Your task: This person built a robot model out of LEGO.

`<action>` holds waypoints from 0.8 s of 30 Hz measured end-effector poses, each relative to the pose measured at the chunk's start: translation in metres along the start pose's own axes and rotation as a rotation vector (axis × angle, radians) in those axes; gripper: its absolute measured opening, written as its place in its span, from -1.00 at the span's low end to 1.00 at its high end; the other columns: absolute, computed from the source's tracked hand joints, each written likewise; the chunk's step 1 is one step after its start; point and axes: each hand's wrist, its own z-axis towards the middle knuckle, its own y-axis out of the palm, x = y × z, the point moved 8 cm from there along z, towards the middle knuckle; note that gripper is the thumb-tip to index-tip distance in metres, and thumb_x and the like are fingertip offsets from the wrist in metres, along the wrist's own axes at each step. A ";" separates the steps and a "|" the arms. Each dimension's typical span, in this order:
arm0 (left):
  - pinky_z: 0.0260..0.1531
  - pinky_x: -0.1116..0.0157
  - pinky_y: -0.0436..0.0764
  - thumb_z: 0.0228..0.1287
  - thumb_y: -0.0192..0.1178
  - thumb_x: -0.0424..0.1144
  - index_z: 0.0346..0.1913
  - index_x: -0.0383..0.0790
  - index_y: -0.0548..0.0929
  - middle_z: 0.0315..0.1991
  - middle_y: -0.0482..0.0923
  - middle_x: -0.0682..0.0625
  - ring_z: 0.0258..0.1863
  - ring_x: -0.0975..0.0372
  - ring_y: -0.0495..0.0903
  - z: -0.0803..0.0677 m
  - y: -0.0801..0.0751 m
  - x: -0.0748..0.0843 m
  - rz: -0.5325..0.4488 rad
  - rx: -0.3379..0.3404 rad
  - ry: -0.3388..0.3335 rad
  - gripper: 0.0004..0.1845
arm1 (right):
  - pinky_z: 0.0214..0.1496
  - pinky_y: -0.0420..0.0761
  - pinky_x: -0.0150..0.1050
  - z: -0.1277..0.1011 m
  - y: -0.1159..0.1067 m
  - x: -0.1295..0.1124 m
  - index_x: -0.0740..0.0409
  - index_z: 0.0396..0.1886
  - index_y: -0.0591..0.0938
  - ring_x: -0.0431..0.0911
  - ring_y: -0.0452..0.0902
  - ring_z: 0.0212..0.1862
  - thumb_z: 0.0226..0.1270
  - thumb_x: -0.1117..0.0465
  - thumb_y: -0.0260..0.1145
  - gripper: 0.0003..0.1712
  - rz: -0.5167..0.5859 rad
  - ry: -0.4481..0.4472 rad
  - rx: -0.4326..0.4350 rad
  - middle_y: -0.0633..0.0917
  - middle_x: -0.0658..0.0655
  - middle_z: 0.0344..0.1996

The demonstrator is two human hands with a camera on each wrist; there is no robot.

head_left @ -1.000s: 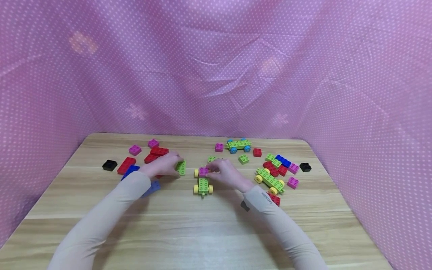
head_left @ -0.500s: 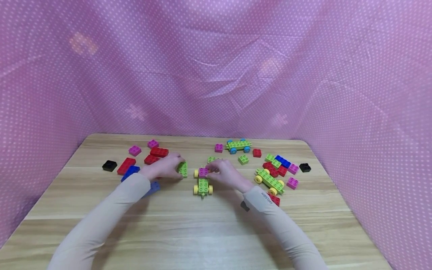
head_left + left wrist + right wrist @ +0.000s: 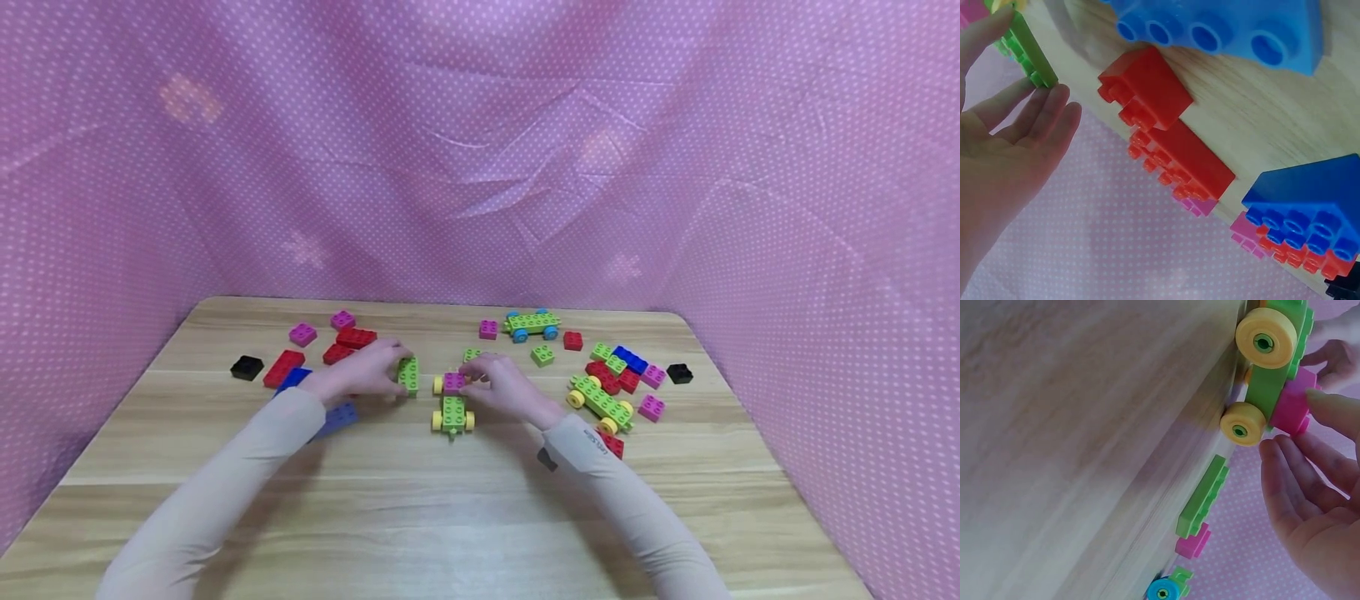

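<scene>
My left hand (image 3: pixel 363 371) pinches a long green building brick (image 3: pixel 408 377) by its two ends. In the left wrist view the thumb sits at the far end of that green brick (image 3: pixel 1034 51) and the fingertips at the near end. To its right stands a green car base (image 3: pixel 453 410) with yellow wheels. A square magenta brick (image 3: pixel 454 383) is on top at its far end. My right hand (image 3: pixel 506 387) holds this magenta brick between thumb and fingers, and the right wrist view shows the brick (image 3: pixel 1290 405) over the base's studs.
Red bricks (image 3: pixel 356 337) and a blue brick (image 3: pixel 337 419) lie around my left hand. A second yellow-wheeled base (image 3: pixel 602 402) stands at right, near red, green and magenta bricks. Farther back is a blue-wheeled base (image 3: pixel 532 323). Behind my right fingers lies another green brick (image 3: pixel 472 355).
The left hand has shifted the green brick slightly to the right, toward the car base. The right hand stays at the magenta brick.
</scene>
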 end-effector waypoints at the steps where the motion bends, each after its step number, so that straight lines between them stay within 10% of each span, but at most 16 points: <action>1: 0.33 -0.08 0.46 0.13 0.45 -0.12 0.33 -0.31 0.47 0.25 0.46 -0.25 0.27 -0.08 0.44 -0.001 -0.001 0.001 -0.004 0.002 0.002 -0.28 | 0.06 0.69 -0.30 0.000 0.000 0.000 0.15 0.05 0.66 -0.10 0.69 -0.03 0.33 0.16 0.37 -0.66 -0.001 -0.002 0.001 0.76 0.10 -0.07; 24: 0.34 -0.09 0.46 0.17 0.42 -0.06 0.36 -0.28 0.46 0.33 0.44 -0.25 0.31 -0.10 0.45 -0.009 -0.011 0.027 -0.022 0.045 0.081 -0.27 | 0.26 0.61 -0.11 -0.023 0.004 0.006 0.17 0.21 0.56 0.02 0.58 0.18 0.28 0.06 0.41 -0.45 -0.028 0.020 -0.079 0.64 0.17 0.17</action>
